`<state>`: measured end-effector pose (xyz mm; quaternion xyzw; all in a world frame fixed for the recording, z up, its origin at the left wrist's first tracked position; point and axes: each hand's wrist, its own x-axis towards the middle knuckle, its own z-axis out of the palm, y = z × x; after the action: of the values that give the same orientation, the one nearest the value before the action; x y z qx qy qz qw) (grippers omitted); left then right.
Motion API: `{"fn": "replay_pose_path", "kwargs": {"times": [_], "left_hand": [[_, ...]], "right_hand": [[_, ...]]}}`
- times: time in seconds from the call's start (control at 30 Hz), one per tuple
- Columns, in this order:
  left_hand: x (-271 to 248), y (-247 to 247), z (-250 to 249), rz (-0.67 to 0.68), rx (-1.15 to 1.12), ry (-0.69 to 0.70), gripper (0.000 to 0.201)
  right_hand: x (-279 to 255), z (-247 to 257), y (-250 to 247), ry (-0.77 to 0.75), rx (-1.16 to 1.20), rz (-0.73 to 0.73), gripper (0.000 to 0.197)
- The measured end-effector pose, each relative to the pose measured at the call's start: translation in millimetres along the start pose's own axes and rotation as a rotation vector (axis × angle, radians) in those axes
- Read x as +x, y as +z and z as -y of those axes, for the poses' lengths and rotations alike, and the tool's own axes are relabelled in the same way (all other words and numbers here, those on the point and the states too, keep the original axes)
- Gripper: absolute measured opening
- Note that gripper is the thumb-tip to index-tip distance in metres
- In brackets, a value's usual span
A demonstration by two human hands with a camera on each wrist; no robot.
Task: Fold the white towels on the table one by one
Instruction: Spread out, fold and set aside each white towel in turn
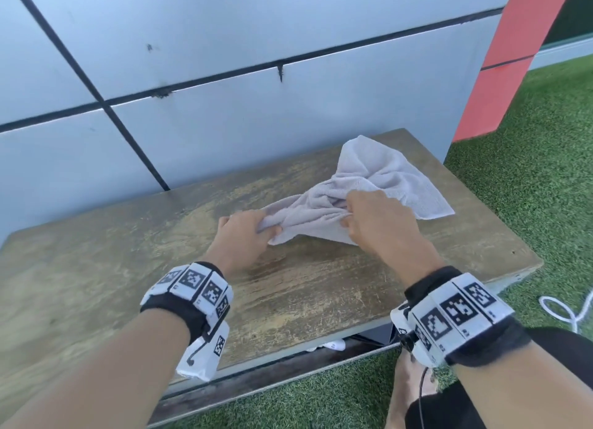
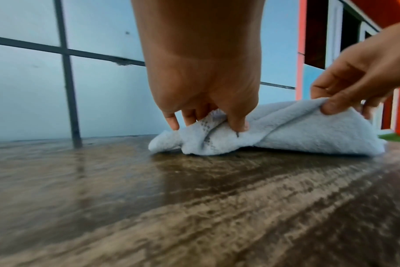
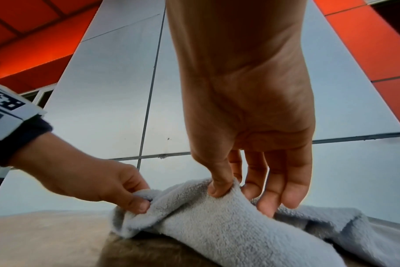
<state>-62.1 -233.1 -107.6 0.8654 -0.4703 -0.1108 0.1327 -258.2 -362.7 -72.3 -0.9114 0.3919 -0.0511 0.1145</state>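
Lying crumpled on the wooden counter (image 1: 134, 268), toward its far right part and near the paneled wall (image 1: 224, 114): one white towel (image 1: 378, 185). Long axis running from the near left, where a bunched corner points at the left hand (image 1: 244, 236), away to the far right, where a flatter flap spreads toward the counter's right edge. Both hands at the near-left end of that axis, close together, the left on the very tip, the right hand (image 1: 375, 220) just beside it toward the cloth's middle; most of the towel beyond and to the right of both. No other towel in view.

Left hand: fingers curled, thumb and fingertips pinching the bunched corner, seen plainly from the left wrist view (image 2: 203, 101). Right hand: thumb and forefinger pinching a raised ridge of the cloth (image 3: 242, 225), the other fingers hanging straighter behind it, tips touching the cloth (image 3: 249, 140).

Likely step: finding two corners or an edge to spread the towel flat before any fold. Probably calling for drawing the hands apart along the long axis. Risk: twisted folds between the two pinches staying tangled.
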Motion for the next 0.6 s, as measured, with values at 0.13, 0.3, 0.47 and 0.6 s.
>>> {"fn": "replay_pose_path", "kwargs": {"times": [0.13, 0.3, 0.47, 0.6], "left_hand": [[-18.0, -33.3, 12.9, -0.146, -0.289, -0.126, 0.040], [-38.9, -78.7, 19.1, -0.213, -0.798, -0.275, 0.040], [-64.4, -121.7, 0.9, -0.150, -1.182, -0.288, 0.039], [-77.7, -143.7, -23.0, -0.273, -1.344, -0.271, 0.027]], "right_hand": [[3.8, 6.2, -12.0, 0.054, 0.041, -0.102, 0.014], [2.6, 28.6, -18.5, 0.010, 0.192, -0.262, 0.011], [-43.1, 84.2, -22.2, -0.431, 0.747, -0.001, 0.040], [-75.8, 132.0, -14.8, -0.416, 0.768, 0.182, 0.059]]}}
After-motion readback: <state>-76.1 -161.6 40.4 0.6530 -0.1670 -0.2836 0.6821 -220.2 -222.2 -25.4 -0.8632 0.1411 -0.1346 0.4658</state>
